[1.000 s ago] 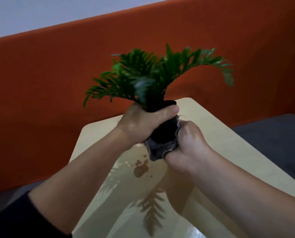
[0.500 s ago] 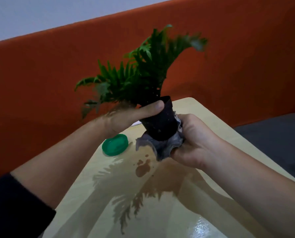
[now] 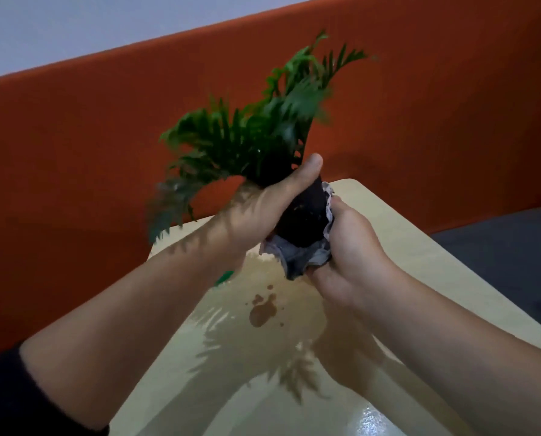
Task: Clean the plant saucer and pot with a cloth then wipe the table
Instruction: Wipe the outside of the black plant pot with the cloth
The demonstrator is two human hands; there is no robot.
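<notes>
- Holding the pot [image 3: 304, 215] aloft at frame centre, well above the counter [image 3: 420, 247]; left hand [image 3: 263, 212] is wrapping round its upper wall, thumb lying across the rim.
- Right hand [image 3: 348, 247] is cupping the pot's base through the cloth [image 3: 300, 262], fingers curled and clamped on the bunched fabric.
- Pot is tilting, fronds of the plant [image 3: 247, 133] leaning toward upper centre and left, blurred.
- Judging handling: small plastic pot, likely light and a bit flexible; squeezing hard could deform it or loosen soil. Cloth looks soft and damp. Best hold seems to be the rim band, clear of the stems.
- Fronds are fragile; keeping fingers below them seems wise.
- Saucer [image 3: 223, 277] is showing only as a green sliver behind the left forearm, resting on the counter.
- Brown spill [image 3: 263, 313] is lying on the glossy counter under the pot, likely slick.
- Counter's far edge is sitting close to the orange partition [image 3: 74, 152]; open room is lying toward lower centre and right.
</notes>
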